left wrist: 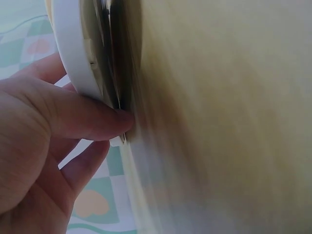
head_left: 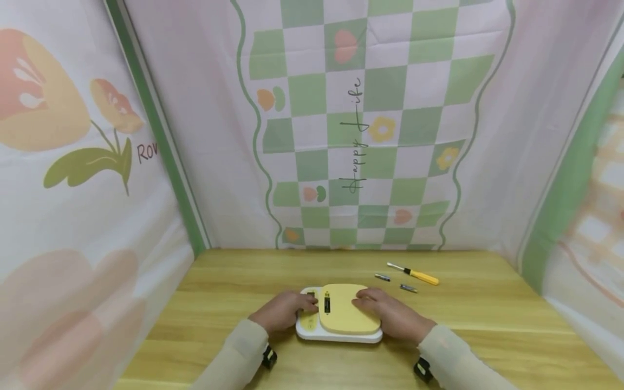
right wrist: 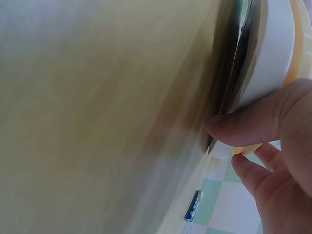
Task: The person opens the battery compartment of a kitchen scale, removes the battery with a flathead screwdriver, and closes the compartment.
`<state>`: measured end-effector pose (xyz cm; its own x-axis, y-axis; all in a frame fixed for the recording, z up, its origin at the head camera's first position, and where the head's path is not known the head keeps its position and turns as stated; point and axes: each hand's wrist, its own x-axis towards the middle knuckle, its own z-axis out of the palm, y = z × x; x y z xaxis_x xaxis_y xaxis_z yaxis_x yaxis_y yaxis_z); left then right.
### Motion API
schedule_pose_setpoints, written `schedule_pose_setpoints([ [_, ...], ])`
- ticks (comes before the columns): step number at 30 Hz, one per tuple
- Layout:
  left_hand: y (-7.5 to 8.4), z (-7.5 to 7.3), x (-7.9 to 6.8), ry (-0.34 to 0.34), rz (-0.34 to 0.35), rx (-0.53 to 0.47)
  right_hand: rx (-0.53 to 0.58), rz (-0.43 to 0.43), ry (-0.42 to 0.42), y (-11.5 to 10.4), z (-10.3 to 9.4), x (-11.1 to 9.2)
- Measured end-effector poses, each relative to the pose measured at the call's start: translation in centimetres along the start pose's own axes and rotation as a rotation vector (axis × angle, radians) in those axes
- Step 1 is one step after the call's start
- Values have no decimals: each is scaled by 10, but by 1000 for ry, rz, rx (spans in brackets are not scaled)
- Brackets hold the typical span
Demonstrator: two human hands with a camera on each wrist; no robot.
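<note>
A kitchen scale (head_left: 350, 319) with a white body and a yellow weighing plate lies face up at the front middle of the wooden table. My left hand (head_left: 281, 312) grips its left end beside the yellow button panel. In the left wrist view, that thumb (left wrist: 92, 119) lies along the scale's lower edge. My right hand (head_left: 398, 318) holds the opposite end, fingers over the yellow plate. The right thumb (right wrist: 248, 124) presses at the bottom rim in the right wrist view. A narrow dark gap shows beneath the white body (right wrist: 273, 53) there. The scale's underside is mostly hidden.
Beyond my right hand lie two small batteries (head_left: 382, 277) (head_left: 409, 288) and a yellow-handled screwdriver (head_left: 424, 277). Printed cloth hangs (head_left: 317, 162) behind the table's back edge, with more cloth walls on the left (head_left: 73, 227) and right.
</note>
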<state>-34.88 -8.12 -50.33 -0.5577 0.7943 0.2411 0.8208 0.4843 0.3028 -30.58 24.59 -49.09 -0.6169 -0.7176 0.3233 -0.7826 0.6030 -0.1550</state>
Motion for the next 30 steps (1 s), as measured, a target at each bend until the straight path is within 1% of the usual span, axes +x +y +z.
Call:
schedule_pose_setpoints([
  [3, 3, 0, 2, -12, -16, 14, -2, -6, 2, -1, -1, 0],
  [6, 6, -1, 4, -34, -18, 70, -15, -10, -14, -1, -2, 1],
  [10, 10, -4, 7, -46, -7, 129, -44, -14, -47, -3, -3, 4],
  [16, 9, 1, 4, -63, -41, 111, -65, -4, -66, -4, 0, 2],
  [20, 7, 6, 3, -63, -45, 104, -29, 28, -65, -4, 3, -1],
  [23, 6, 7, 1, -59, -70, 71, 6, 69, -54, -5, 4, -3],
  [25, 6, 5, -1, -40, -93, 38, 24, 110, -45, -6, 4, -5],
  [28, 4, -1, -2, -8, -142, -48, 41, 183, -30, -8, 2, -8],
  [30, 1, -5, -2, -1, -175, -101, 50, 226, -18, -9, 0, -9],
])
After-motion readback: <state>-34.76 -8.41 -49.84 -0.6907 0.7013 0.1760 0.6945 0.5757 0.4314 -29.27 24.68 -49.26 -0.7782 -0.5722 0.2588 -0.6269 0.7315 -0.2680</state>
